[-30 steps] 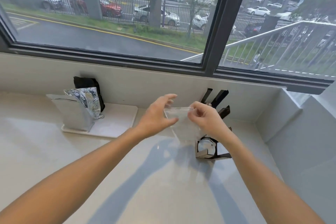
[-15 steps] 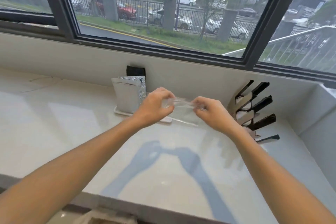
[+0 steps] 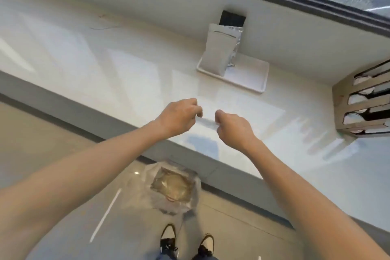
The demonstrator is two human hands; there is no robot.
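A small clear plastic bag point(image 3: 207, 124) hangs between my two hands above the front part of the white counter point(image 3: 105, 65). My left hand point(image 3: 179, 119) pinches its top edge on the left. My right hand point(image 3: 233, 127) pinches the same edge on the right. The bag is see-through and blurred, so I cannot tell what is in it.
A white tray point(image 3: 249, 74) near the back wall carries a white pouch point(image 3: 219, 48) and a foil pouch point(image 3: 235, 48). A knife block point(image 3: 363, 105) stands at the right. On the floor below the counter edge sits a bin lined with a plastic bag point(image 3: 173, 186), near my shoes point(image 3: 185, 240).
My view has tilted down to the counter's front edge and the floor. Both hands have drawn back toward me with the clear bag, still pinched at its top edge.
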